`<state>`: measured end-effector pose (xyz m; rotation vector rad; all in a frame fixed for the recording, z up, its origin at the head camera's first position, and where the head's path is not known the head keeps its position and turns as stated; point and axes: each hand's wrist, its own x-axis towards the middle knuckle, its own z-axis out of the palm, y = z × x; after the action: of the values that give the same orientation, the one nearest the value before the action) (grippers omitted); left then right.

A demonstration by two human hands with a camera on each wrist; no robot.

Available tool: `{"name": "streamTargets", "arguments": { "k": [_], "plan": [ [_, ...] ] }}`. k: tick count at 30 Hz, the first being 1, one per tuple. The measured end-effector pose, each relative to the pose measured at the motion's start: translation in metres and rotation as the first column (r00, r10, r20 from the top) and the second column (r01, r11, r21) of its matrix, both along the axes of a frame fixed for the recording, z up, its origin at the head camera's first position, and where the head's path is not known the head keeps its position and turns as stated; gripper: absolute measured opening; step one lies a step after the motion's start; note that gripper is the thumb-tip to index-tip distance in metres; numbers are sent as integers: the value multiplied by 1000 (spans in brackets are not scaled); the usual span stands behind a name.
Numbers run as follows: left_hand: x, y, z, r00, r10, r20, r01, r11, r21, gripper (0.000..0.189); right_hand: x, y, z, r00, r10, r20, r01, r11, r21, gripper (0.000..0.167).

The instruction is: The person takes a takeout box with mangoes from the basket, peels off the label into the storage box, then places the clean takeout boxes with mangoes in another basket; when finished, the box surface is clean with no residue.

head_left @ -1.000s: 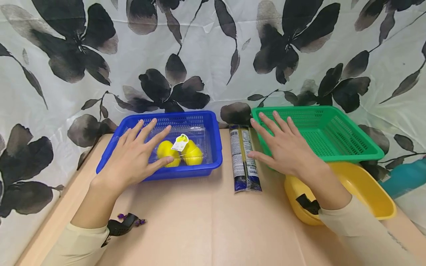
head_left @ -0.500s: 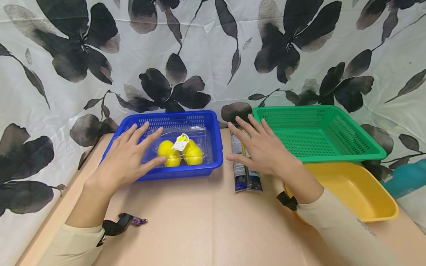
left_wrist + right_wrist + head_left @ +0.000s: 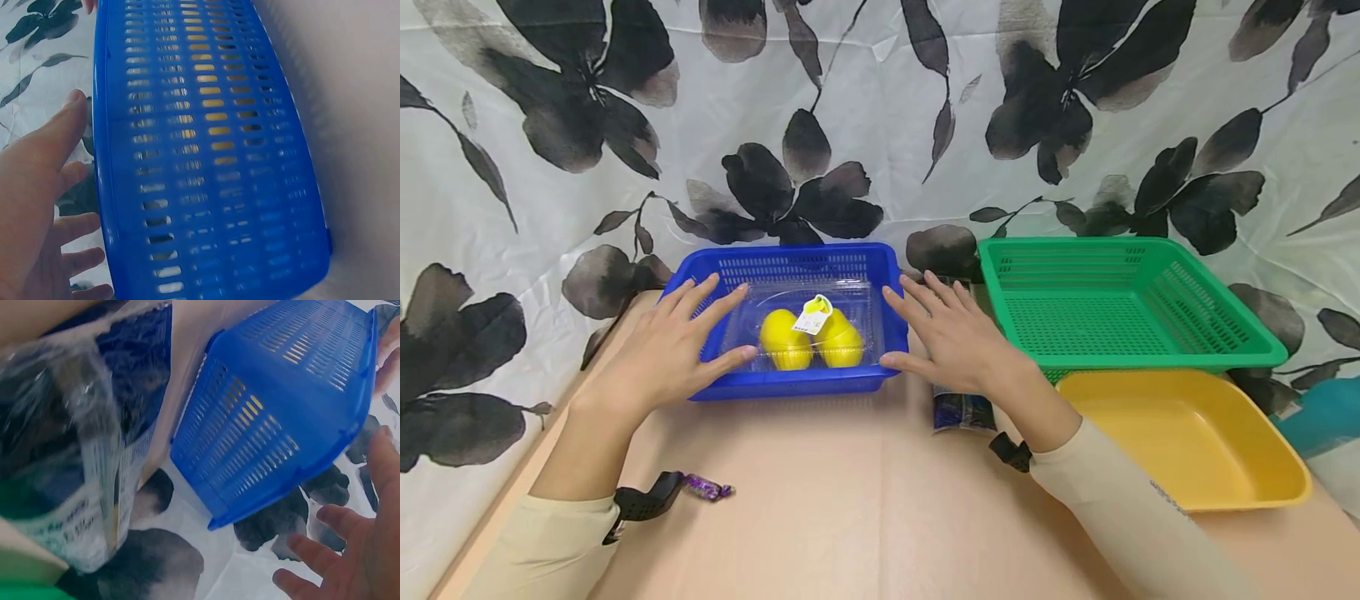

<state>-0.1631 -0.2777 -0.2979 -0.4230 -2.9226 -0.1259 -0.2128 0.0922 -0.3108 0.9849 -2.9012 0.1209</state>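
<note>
A blue plastic basket (image 3: 797, 385) stands at the back, left of centre. Inside it lies a clear plastic clamshell box (image 3: 865, 317) with yellow pear-shaped fruit (image 3: 838, 340) and a white tag. My left hand (image 3: 651, 350) is spread over the basket's left side, fingers straight, holding nothing. At the basket's right end my right hand (image 3: 958, 337) hovers with fingers extended, its thumb near the rim; contact cannot be told. Beneath that hand a blue and dark plastic packet (image 3: 962, 411) is mostly hidden. In both wrist views the fingers (image 3: 75, 231) look apart from the basket wall (image 3: 275, 425).
A green basket (image 3: 1120, 362) is at the back right, with a yellow tub (image 3: 1195, 450) in front of it. A teal bottle (image 3: 1326, 417) lies at the right edge. Near the left wrist rests a purple-wrapped candy (image 3: 706, 487). A floral curtain (image 3: 880, 125) hangs behind.
My right hand has moved left, from beside the green basket across the packet to the blue basket's right end. My left hand has drifted slightly left. The view has shifted a little.
</note>
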Motion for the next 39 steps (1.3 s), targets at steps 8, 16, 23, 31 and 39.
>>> {"name": "streamTargets", "arguments": {
  "k": [8,16,23,31,39],
  "plan": [
    [1,-11,1,1000,-14,28,14,1000,-4,84,-9,-10,-9,998,7,68,-7,1000,0,92],
    [-8,-22,-4,984,-32,173,8,991,137,87,-13,-7,-15,990,22,141,-15,999,-50,93],
    [-20,-23,-4,966,-31,257,-17,983,185,90,-15,-6,-17,987,6,159,3,999,-54,94],
    [-27,-26,-8,922,-11,387,-92,964,248,100,-13,-7,-19,980,13,197,4,996,-86,96],
    [-36,-25,-12,881,-48,471,-109,948,300,104,-12,-5,-21,978,26,206,-3,994,-113,97]
  ]
}}
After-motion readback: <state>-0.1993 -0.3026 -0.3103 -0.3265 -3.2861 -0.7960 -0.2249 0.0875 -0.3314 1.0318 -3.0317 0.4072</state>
